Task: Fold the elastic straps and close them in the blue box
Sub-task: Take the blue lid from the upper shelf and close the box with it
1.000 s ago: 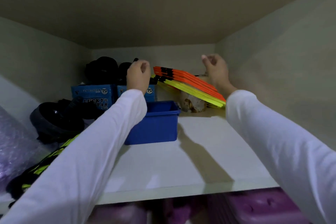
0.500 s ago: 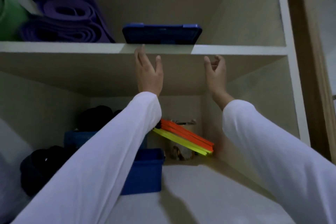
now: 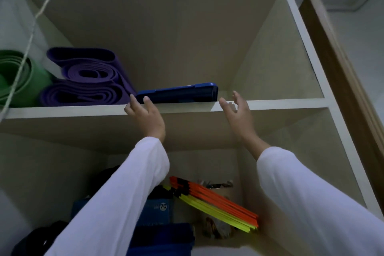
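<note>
A storage cupboard [image 3: 270,103] for exercise gear is indicated, likely in a home or gym store. On its upper shelf, rolled purple mats [image 3: 87,78] and a green mat [image 3: 14,77] are kept. On the shelf below, stacked orange and yellow flat markers [image 3: 216,203] and blue cartons [image 3: 158,212] are stored.

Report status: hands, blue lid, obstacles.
Left hand fingers touching blue lid on upper shelf. Right hand open, beside it. Purple mats crowd left.
</note>
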`<state>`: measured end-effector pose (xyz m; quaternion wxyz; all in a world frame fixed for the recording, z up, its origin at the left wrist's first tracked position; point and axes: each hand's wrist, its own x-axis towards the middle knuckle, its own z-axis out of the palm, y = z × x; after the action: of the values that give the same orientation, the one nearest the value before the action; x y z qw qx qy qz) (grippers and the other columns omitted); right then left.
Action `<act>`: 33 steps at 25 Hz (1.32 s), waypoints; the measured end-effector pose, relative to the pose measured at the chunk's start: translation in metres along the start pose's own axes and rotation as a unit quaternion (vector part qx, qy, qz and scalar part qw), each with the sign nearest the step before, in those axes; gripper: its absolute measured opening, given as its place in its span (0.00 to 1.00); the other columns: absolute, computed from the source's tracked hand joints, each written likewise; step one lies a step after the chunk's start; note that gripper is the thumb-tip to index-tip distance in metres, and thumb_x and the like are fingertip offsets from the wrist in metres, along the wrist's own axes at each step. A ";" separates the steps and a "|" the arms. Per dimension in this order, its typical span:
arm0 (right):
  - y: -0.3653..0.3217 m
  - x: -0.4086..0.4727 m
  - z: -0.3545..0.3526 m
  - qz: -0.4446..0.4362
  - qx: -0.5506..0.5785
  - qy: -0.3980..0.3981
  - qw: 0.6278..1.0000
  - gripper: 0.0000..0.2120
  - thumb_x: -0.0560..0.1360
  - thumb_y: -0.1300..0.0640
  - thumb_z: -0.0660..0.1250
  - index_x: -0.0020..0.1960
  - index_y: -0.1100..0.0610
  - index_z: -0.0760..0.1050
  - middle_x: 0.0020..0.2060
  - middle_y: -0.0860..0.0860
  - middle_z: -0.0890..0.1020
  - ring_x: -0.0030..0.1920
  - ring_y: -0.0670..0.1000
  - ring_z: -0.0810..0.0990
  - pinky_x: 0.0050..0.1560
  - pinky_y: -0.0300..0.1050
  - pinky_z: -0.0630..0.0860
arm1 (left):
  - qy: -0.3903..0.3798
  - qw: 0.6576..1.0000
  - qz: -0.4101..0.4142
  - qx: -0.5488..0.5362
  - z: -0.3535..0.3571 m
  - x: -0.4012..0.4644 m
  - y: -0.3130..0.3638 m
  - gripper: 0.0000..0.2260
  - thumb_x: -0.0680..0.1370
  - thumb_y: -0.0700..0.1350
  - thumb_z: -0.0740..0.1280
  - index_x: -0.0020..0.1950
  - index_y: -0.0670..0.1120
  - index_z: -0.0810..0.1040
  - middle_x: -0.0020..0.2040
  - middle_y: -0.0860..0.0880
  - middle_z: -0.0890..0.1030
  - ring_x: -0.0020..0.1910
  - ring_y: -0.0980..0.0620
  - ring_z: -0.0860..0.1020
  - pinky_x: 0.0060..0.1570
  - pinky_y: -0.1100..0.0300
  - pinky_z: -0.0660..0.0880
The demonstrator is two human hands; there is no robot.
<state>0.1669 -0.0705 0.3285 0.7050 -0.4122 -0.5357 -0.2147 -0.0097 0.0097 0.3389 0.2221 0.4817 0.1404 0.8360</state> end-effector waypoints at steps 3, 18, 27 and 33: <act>-0.006 0.004 0.008 -0.008 0.005 -0.028 1.000 0.32 0.76 0.43 0.62 0.76 0.54 0.57 0.75 0.50 0.63 0.75 0.49 0.61 0.75 0.51 0.60 | -0.013 1.000 -0.019 0.012 -0.004 0.008 -0.004 0.23 0.83 0.48 0.50 0.77 0.44 0.57 0.77 0.45 0.58 0.73 0.48 0.64 0.69 0.57 0.61; -0.021 -0.003 0.020 -0.042 0.129 -0.004 0.991 0.12 0.78 0.48 0.62 0.60 0.50 0.72 0.47 0.38 0.78 0.49 0.36 0.75 0.54 0.32 0.69 | -0.042 0.987 -0.014 -0.158 -0.006 -0.001 0.007 0.19 0.83 0.49 0.50 0.74 0.50 0.65 0.74 0.50 0.68 0.73 0.53 0.65 0.70 0.63 0.59; -0.056 -0.025 0.003 -0.092 0.198 0.110 0.970 0.25 0.74 0.43 0.61 0.65 0.58 0.70 0.51 0.48 0.80 0.51 0.43 0.78 0.52 0.29 0.74 | -0.052 0.944 0.004 -0.326 -0.020 -0.025 0.048 0.19 0.83 0.48 0.51 0.71 0.45 0.69 0.70 0.48 0.74 0.70 0.53 0.71 0.72 0.58 0.65; -0.093 -0.056 -0.018 -0.111 0.264 0.136 0.949 0.11 0.80 0.52 0.59 0.60 0.54 0.70 0.47 0.41 0.79 0.48 0.33 0.78 0.50 0.29 0.74 | -0.063 0.927 0.039 -0.368 -0.043 -0.050 0.081 0.19 0.84 0.48 0.50 0.71 0.43 0.69 0.69 0.47 0.75 0.70 0.54 0.72 0.72 0.58 0.66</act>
<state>0.0892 -0.1461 0.3077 0.8263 -0.1165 -0.5149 -0.1963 -0.0441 -0.0864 0.3168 0.3594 0.4226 -0.2105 0.8049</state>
